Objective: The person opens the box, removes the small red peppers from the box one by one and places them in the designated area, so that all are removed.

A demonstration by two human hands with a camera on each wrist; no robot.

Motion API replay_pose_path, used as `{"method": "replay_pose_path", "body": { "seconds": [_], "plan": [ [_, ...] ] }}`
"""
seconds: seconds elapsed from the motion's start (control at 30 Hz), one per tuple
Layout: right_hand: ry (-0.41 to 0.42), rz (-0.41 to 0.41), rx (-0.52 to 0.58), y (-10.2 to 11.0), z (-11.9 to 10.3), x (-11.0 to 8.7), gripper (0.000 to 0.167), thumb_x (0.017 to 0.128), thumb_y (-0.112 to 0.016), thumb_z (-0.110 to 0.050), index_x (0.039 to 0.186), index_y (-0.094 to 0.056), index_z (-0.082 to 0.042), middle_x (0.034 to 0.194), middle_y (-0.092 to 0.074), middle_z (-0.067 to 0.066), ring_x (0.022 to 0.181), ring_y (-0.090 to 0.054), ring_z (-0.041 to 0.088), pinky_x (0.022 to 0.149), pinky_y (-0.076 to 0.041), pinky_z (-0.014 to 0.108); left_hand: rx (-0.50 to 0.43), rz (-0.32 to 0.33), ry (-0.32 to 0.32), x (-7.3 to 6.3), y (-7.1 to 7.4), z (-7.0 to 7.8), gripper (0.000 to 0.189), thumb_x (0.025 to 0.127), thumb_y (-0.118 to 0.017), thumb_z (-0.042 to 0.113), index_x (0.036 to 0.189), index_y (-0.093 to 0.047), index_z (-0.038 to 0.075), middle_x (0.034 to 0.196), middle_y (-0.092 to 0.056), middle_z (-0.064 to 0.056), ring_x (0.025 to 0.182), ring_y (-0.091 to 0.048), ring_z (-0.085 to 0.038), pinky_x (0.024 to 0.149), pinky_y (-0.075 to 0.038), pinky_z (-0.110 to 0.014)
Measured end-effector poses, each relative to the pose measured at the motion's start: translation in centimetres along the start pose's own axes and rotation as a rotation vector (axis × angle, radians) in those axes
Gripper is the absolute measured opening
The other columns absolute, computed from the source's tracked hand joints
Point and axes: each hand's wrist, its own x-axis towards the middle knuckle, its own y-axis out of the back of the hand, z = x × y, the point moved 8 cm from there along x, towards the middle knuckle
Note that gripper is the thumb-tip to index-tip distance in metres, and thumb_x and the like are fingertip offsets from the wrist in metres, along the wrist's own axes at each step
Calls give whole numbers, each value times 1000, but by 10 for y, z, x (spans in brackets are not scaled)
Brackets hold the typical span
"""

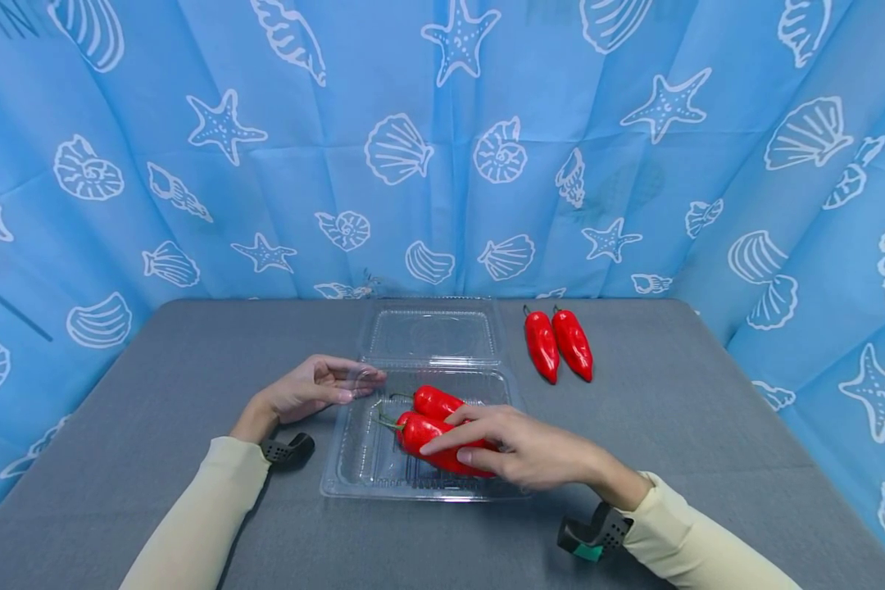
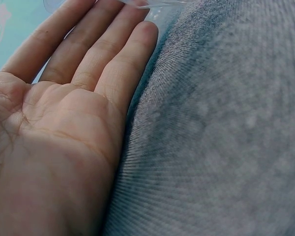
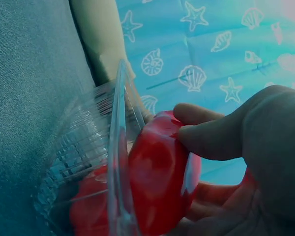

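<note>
A clear plastic clamshell box (image 1: pixel 365 483) lies with its lid (image 1: pixel 433 332) folded back. Over its base, my right hand (image 1: pixel 519 442) grips a red pepper (image 1: pixel 442 447), its green stem pointing left. In the right wrist view, thumb and fingers hold this pepper (image 3: pixel 157 172) at the height of the box rim (image 3: pixel 119 162). Another red pepper (image 1: pixel 435 401) lies in the box just behind it, partly covered by my fingers. At the box's left edge, my left hand (image 1: pixel 320 389) has its fingers extended against the side wall; the left wrist view shows its palm (image 2: pixel 54 137) turned up.
Two more red peppers (image 1: pixel 542 346) lie side by side on the grey cloth-covered table (image 1: pixel 634 410), right of the lid. A blue curtain (image 1: pixel 442 205) with white shells and starfish hangs behind the table and along its sides.
</note>
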Motion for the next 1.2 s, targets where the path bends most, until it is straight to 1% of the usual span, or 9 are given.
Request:
{"method": "replay_pose_path", "body": {
  "seconds": [0.07, 0.17, 0.3, 0.47, 0.6, 0.8, 1.0, 1.13, 1.2],
  "plan": [
    [-2, 17, 0, 2, 0, -1, 46, 96, -65, -12, 138, -64, -32, 137, -55, -7, 125, -47, 19, 102, -50, 41, -9, 4, 2, 0, 0, 0, 47, 94, -59, -8, 139, -50, -14, 143, -55, -25, 134, -54, -28, 111, -44, -38],
    [1, 45, 12, 5, 0, -1, 45, 97, -66, -16, 139, -63, -31, 136, -55, -6, 124, -48, 20, 99, -52, 39, -16, 9, 5, 0, 0, 0, 47, 93, -59, -10, 139, -51, -14, 142, -56, -25, 134, -54, -28, 111, -44, -38],
    [16, 80, 35, 10, -1, -2, 47, 96, -68, -17, 141, -61, -29, 134, -56, -7, 122, -51, 20, 95, -55, 37, -23, 17, 16, 0, 0, 0, 47, 93, -60, -10, 139, -52, -12, 142, -57, -23, 133, -55, -27, 110, -44, -39],
    [29, 102, 57, 15, -1, -3, 49, 94, -71, -16, 141, -61, -27, 134, -58, -5, 120, -53, 22, 92, -57, 35, -34, 21, 27, 0, 0, -1, 48, 92, -61, -10, 139, -53, -11, 142, -57, -23, 134, -54, -28, 111, -43, -39],
    [33, 128, 48, 19, 0, -3, 50, 92, -74, -18, 140, -61, -24, 133, -60, -2, 117, -56, 22, 91, -58, 36, -42, 8, 18, 0, 0, -1, 49, 92, -65, -7, 139, -53, -12, 143, -55, -25, 136, -52, -31, 111, -42, -40],
    [40, 174, 17, 27, 1, -5, 53, 91, -76, -23, 141, -60, -22, 133, -61, 1, 115, -56, 23, 89, -59, 35, -26, 2, 13, 0, 0, 0, 51, 91, -70, -1, 138, -54, -11, 142, -56, -24, 135, -52, -30, 111, -43, -39],
    [42, 209, 35, 36, 2, -7, 54, 91, -77, -20, 142, -60, -19, 138, -60, 5, 115, -59, 25, 90, -59, 35, -28, -10, 15, 0, -1, -1, 50, 92, -69, -2, 139, -54, -10, 143, -56, -23, 135, -53, -27, 111, -43, -38],
    [33, 235, 42, 42, 3, -8, 56, 90, -77, -18, 143, -59, -17, 137, -60, 5, 108, -62, 22, 87, -60, 35, -38, -14, 14, 1, -1, -1, 49, 92, -66, -6, 139, -54, -10, 143, -56, -23, 135, -53, -27, 112, -42, -39],
    [34, 247, 47, 46, 4, -9, 57, 89, -77, -16, 143, -58, -15, 132, -62, 5, 103, -64, 22, 85, -61, 36, -39, -13, 18, 1, -1, -1, 48, 92, -65, -7, 139, -54, -10, 143, -56, -22, 135, -53, -27, 112, -42, -39]
  ]
}}
